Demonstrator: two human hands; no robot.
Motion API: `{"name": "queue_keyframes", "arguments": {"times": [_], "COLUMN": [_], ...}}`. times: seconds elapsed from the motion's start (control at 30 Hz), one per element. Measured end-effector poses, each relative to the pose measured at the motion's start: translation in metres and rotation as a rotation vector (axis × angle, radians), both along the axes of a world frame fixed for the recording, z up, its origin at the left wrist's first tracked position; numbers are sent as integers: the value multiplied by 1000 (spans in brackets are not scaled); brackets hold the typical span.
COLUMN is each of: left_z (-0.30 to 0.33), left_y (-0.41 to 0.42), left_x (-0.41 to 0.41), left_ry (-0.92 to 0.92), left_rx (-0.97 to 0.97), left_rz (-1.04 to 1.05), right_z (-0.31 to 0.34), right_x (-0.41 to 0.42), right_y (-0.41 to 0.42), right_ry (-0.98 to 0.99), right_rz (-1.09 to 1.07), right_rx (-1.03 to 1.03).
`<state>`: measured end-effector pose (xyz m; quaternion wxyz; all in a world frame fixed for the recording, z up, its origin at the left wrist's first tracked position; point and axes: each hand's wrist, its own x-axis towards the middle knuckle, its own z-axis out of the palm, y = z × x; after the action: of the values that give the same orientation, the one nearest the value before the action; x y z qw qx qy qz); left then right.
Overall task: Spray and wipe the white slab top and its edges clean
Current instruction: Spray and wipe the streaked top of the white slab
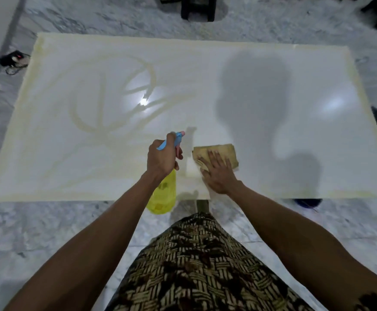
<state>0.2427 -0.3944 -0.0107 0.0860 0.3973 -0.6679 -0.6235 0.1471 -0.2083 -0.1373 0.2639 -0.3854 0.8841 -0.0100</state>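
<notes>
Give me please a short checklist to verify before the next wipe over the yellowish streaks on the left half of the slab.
1. Cloth lies flat on the white slab: ok.
2. Right hand presses the cloth with straight fingers: ok.
3. Left hand grips the spray bottle: ok.
4. Nozzle points over the slab, away from the person: ok.
5. Yellowish streaks wiped away: not ok, they cover the left half.
6. Liquid enough in the bottle: cannot tell.
</notes>
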Motion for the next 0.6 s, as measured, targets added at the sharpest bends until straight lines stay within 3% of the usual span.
{"name": "queue_keyframes", "arguments": {"times": [0.27, 0.4, 0.6], "left_z": [21, 44, 82], "left_y": [26, 21, 3], "left_x": [52, 54, 36], "left_ry": [16, 75, 126], "left_rx": [-14, -24, -86], "left_rz": [-30, -44, -68], "right_z": [41, 104, 184], "right_x": [53, 47, -14], "right_y": [10, 1, -18], "right_ry": [-225, -535, -734], "right_rz": [-29, -300, -647], "right_rx": [133, -191, -670]}}
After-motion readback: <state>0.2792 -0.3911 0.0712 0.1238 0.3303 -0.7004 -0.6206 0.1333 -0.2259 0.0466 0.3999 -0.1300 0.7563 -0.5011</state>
